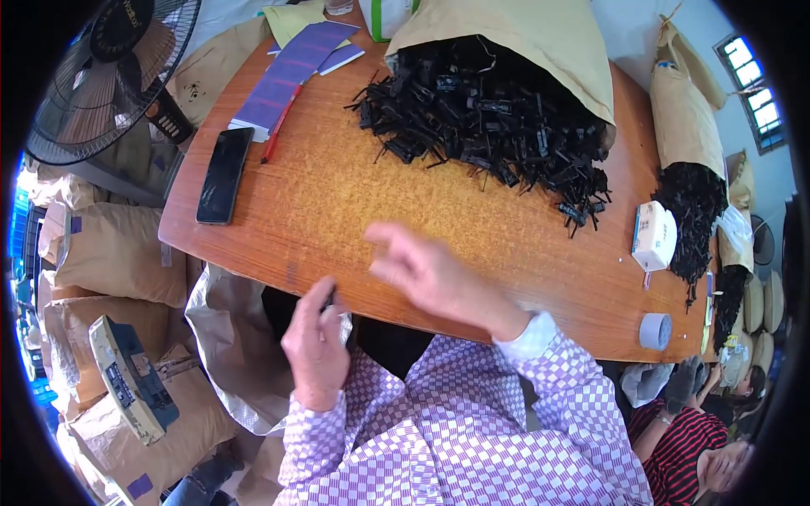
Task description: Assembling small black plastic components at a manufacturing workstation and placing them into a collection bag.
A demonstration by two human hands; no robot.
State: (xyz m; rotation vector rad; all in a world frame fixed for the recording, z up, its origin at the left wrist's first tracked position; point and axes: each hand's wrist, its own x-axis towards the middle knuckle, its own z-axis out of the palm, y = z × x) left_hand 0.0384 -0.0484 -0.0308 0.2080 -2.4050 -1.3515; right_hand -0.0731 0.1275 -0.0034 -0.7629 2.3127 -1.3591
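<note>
My left hand (315, 347) is at the table's front edge, above an open white sack (221, 354). Its fingers are closed in a pinch, and a small black piece (332, 297) shows between the fingertips, mostly hidden. Over the wooden tabletop (337, 202), my right hand (426, 274) reaches in from the right, its fingers apart and a little blurred, with nothing seen in them. Beyond it, a heap of small black plastic parts with short prongs (489, 118) spills from a large brown paper sack (523, 34).
A black phone (224, 177), a red pen (282, 124) and purple sheets (291, 72) lie at the left. Rightward are a tissue pack (651, 236), a tape roll (655, 331) and another spilling sack (688, 126). A fan (110, 76) stands far left; a person in stripes (688, 447) sits right.
</note>
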